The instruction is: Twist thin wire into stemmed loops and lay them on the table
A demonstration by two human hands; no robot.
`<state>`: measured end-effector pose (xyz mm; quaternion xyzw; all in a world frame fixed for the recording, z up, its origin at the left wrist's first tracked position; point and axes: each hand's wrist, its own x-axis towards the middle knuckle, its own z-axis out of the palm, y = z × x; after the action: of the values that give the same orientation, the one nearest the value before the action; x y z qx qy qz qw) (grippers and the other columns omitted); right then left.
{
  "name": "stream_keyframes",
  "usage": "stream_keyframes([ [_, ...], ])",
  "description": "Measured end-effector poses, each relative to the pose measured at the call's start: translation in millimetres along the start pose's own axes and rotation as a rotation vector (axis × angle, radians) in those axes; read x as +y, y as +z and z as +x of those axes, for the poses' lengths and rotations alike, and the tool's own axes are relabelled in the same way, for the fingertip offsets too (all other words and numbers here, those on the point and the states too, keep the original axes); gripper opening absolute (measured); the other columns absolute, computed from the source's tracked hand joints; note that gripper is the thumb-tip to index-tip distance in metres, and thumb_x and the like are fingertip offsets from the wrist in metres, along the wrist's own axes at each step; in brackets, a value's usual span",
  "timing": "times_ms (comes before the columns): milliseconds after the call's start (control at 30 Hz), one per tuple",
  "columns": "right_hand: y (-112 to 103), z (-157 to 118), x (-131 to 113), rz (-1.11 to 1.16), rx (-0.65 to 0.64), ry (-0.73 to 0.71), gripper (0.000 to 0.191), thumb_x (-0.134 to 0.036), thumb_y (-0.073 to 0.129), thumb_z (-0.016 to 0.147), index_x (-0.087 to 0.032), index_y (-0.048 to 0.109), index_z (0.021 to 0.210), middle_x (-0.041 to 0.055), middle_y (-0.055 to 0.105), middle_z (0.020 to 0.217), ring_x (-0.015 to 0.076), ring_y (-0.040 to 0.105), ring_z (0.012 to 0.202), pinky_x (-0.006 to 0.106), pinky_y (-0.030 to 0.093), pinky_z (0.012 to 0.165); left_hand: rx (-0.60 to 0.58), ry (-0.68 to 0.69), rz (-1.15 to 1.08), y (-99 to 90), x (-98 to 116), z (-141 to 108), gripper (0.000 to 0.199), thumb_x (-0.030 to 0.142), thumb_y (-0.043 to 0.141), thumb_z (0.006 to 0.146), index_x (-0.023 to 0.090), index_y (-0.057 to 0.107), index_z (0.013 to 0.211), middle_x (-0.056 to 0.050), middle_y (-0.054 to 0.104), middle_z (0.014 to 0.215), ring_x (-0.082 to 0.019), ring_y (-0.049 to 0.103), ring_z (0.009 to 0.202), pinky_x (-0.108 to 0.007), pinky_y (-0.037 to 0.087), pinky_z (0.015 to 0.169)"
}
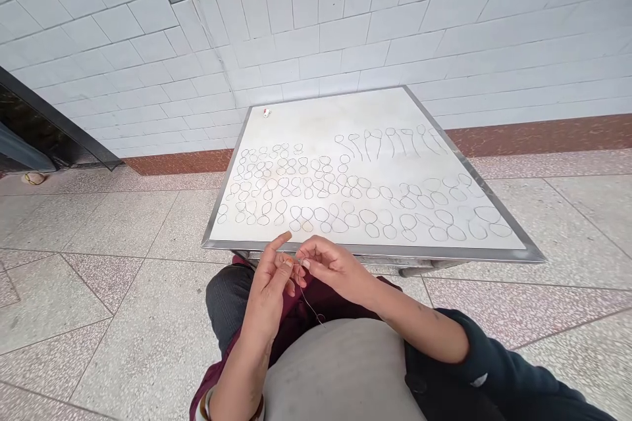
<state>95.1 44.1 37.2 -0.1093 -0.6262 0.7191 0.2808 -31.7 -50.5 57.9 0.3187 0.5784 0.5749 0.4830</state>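
Both hands meet just off the near edge of a white tabletop, pinching a thin wire (312, 308). My left hand (270, 279) grips it between thumb and fingertip, with the index finger raised. Close beside it, my right hand (338, 273) is closed on the same wire with thumb and index finger. A loose end hangs below the fingers in front of my shirt and curls at its tip. The part between the fingertips is small and partly hidden.
On the white table (316, 115), rows of thin dark wire loops (301, 214) lie spread, many like figure eights. Long-tailed loops (390, 141) lie at the back right. A small white-and-red object (266, 112) sits at the far left corner. A tiled wall (336, 46) stands behind.
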Motion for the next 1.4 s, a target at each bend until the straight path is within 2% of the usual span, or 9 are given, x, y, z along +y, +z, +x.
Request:
stream_keyframes([
  [200,-3,-1,-1,0.026,-0.049,0.020,0.007,-0.022,0.048,0.095,-0.019,0.054,0.095,-0.0006,0.061,0.076,0.0142,0.063,0.073,0.032,0.048,0.071,-0.023,0.004,-0.010,0.0,0,0,0.043,0.019,0.051,0.089,0.025,0.051,0.131,0.003,0.054,0.072,-0.010,0.052,0.063,-0.023,0.039,0.059],
  [333,-3,1,-1,0.076,-0.051,0.078,0.006,-0.021,0.050,0.093,-0.019,0.055,0.094,-0.0010,0.063,0.076,0.0143,0.064,0.072,0.031,0.047,0.071,-0.033,0.015,-0.018,1.0,0,0,0.043,0.020,0.053,0.089,0.025,0.051,0.132,0.004,0.051,0.070,-0.009,0.049,0.063,-0.023,0.039,0.060],
  [533,-6,2,2,0.099,0.061,0.183,0.006,-0.023,0.057,0.087,-0.019,0.059,0.090,-0.0012,0.061,0.080,0.0114,0.056,0.071,0.028,0.043,0.070,-0.011,0.049,0.018,3.8,-2,-2,0.047,0.029,0.057,0.091,0.027,0.045,0.136,0.004,0.051,0.074,-0.010,0.049,0.066,-0.023,0.041,0.062],
  [800,-8,1,1,0.067,0.154,0.185,0.008,-0.026,0.061,0.085,-0.020,0.061,0.092,-0.0017,0.058,0.085,0.0107,0.052,0.072,0.027,0.043,0.071,-0.003,0.085,0.016,5.2,-6,-2,0.052,0.028,0.061,0.088,0.027,0.044,0.137,0.001,0.058,0.084,-0.010,0.051,0.069,-0.023,0.042,0.063],
  [1033,-15,1,-3,0.090,0.033,0.182,0.015,-0.033,0.062,0.087,-0.019,0.060,0.093,-0.0008,0.058,0.085,0.0112,0.052,0.073,0.027,0.044,0.072,0.026,0.071,-0.062,5.0,-11,0,0.051,0.030,0.064,0.086,0.026,0.048,0.134,0.003,0.058,0.076,-0.010,0.051,0.067,-0.023,0.041,0.064],
  [1267,-18,6,-12,0.059,-0.067,0.231,0.024,-0.036,0.069,0.082,-0.019,0.060,0.096,-0.0009,0.057,0.083,0.0112,0.051,0.073,0.027,0.043,0.072,0.058,0.108,0.055,1.7,-4,-2,0.047,0.031,0.062,0.088,0.028,0.048,0.133,0.004,0.057,0.078,-0.010,0.052,0.069,-0.025,0.043,0.073],
  [1400,-16,7,-7,0.052,-0.041,0.207,0.024,-0.036,0.071,0.080,-0.019,0.059,0.093,-0.0015,0.057,0.081,0.0113,0.051,0.072,0.027,0.043,0.071,0.078,0.130,0.123,0.7,-3,-3,0.047,0.031,0.061,0.088,0.028,0.048,0.133,0.004,0.056,0.076,-0.010,0.053,0.069,-0.026,0.043,0.074],
])
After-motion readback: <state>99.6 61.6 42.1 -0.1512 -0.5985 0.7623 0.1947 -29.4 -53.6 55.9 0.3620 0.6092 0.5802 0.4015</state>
